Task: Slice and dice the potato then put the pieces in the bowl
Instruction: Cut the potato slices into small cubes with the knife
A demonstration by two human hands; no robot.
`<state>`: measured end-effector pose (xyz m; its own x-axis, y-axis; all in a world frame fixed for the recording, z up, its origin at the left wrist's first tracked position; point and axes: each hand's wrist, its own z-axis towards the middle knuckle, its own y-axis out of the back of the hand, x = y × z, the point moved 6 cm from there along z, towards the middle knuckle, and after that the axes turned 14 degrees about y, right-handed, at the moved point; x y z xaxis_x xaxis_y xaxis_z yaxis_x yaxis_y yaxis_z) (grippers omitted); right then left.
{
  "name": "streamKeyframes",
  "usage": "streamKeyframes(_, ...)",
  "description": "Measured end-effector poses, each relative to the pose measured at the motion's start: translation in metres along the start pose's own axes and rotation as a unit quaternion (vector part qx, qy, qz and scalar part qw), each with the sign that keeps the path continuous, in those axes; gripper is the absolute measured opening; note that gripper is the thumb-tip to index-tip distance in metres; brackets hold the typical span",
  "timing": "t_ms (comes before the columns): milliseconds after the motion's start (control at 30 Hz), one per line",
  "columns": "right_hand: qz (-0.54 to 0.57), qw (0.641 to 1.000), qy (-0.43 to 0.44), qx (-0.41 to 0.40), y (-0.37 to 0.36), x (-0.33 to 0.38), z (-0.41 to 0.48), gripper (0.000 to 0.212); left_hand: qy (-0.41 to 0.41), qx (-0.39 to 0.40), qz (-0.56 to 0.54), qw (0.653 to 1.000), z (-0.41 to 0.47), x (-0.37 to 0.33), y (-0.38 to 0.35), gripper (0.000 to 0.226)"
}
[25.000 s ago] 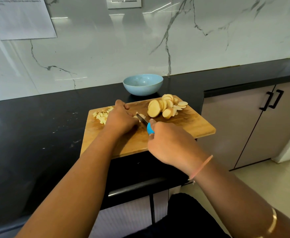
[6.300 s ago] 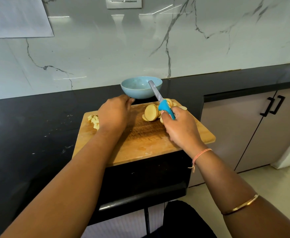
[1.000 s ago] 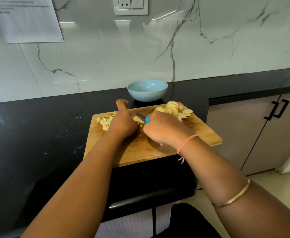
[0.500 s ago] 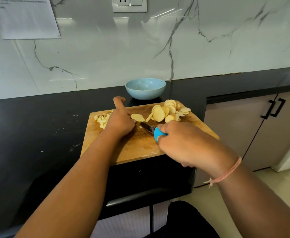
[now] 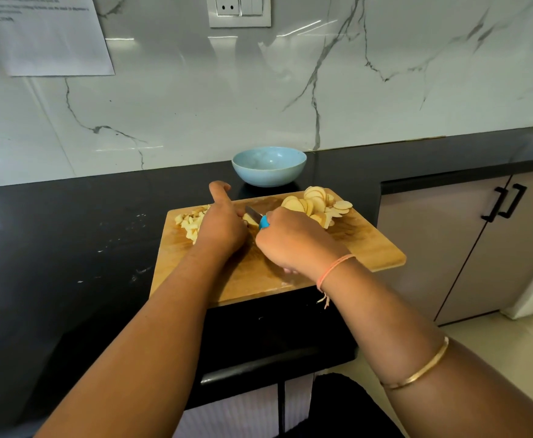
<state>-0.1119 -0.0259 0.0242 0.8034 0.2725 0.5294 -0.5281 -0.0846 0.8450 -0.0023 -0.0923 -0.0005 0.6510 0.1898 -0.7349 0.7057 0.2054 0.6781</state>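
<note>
A wooden cutting board (image 5: 363, 248) lies on the black counter. On its far right sits a pile of round potato slices (image 5: 314, 203); at its far left, a heap of diced potato pieces (image 5: 191, 224). My right hand (image 5: 293, 241) grips a knife by its blue handle (image 5: 262, 222), the blade (image 5: 253, 213) pointing toward my left hand. My left hand (image 5: 224, 224) holds down a potato slice (image 5: 248, 219) mid-board, fingers curled over it, thumb raised. A light blue bowl (image 5: 269, 165) stands just behind the board; nothing shows inside it.
The black counter (image 5: 69, 248) stretches left and right, backed by a marble wall with a socket (image 5: 239, 9) and a taped paper sheet (image 5: 44, 33). A cabinet with black handles (image 5: 505, 200) is at the right; the floor lies below it.
My right hand has pushed the knife forward again toward my left hand, which stays on the slice. The camera tilted up a little.
</note>
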Motion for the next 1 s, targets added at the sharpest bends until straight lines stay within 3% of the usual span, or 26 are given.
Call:
streamKeyframes(367,0.032,0.997,-0.036,0.053,-0.002,0.001,-0.013,0.044,-0.01,-0.03,0.003,1.0,0.001,0.0,-0.001,0.067)
streamKeyframes(567,0.0,0.998,0.003,0.064,0.004,0.004,-0.04,0.042,-0.008,-0.029,-0.01,0.999,0.001,0.0,-0.001,0.065)
streamKeyframes(833,-0.02,1.0,0.013,0.0,0.018,-0.007,-0.061,0.038,-0.059,-0.044,0.013,0.997,-0.01,-0.011,0.002,0.061)
streamKeyframes(1000,-0.038,0.999,-0.012,-0.025,0.027,-0.02,-0.068,0.037,-0.086,-0.053,0.08,0.992,-0.019,-0.02,-0.006,0.073)
